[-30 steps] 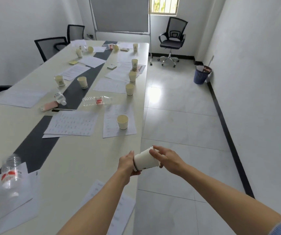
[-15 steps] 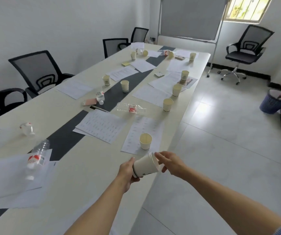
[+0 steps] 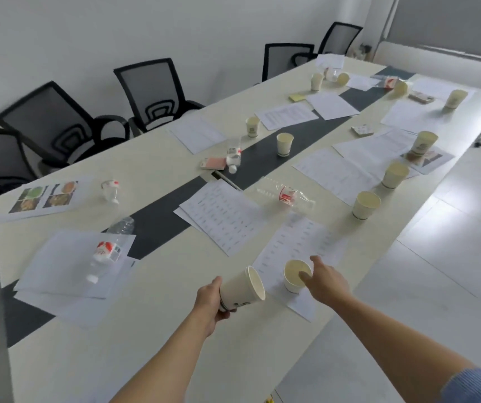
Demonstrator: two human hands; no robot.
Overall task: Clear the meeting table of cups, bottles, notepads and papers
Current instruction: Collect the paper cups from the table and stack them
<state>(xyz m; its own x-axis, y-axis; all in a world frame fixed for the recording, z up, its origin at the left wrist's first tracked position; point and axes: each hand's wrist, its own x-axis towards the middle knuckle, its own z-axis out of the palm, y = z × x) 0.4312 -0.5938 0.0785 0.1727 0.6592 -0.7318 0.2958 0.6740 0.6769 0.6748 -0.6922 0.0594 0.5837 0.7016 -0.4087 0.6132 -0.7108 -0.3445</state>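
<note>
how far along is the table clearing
Barely begun. The left hand holds nested cups; the right hand reaches for the nearest cup, not yet gripping. Left on the table: more cups, bottles, papers and sticky notes along its whole length.

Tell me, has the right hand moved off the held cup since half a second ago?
Yes. The right hand left the held cup and went forward; it is now at the standing cup on the sheet.

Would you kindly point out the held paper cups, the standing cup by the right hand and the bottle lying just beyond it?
held paper cups (image 3: 239,293), head view, side wall.
standing paper cup (image 3: 293,271), head view, inner wall.
lying water bottle (image 3: 288,196), head view, red label.
</note>
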